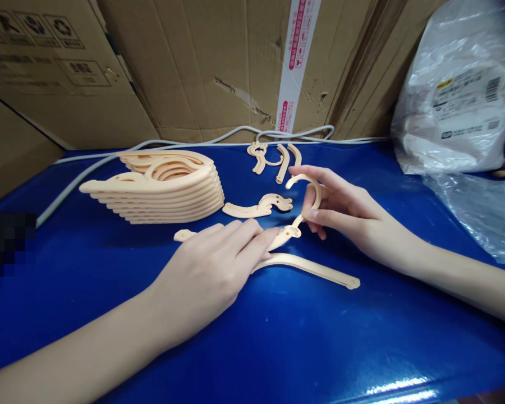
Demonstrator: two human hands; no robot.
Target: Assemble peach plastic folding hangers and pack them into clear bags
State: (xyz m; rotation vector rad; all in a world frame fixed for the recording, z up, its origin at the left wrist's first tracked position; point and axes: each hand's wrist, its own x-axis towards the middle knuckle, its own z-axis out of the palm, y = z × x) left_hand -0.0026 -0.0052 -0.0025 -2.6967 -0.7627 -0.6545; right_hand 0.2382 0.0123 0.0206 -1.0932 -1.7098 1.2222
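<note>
My left hand (219, 252) lies palm down on a peach plastic hanger arm (284, 238), fingers pressed on it against the blue table (278, 348). A second long hanger arm (315, 269) sticks out to the right from under that hand. My right hand (340, 205) pinches a curved peach hook (313, 188) between thumb and fingers, its lower end at the hole of the arm under my left hand. Another loose hanger arm (258, 207) lies just behind.
A stack of finished peach hangers (160, 185) stands at the back left. Several loose hooks (278, 157) lie at the back centre by a white cable (219, 137). Cardboard boxes (193, 62) wall the rear. Plastic bags (458, 95) sit at the right.
</note>
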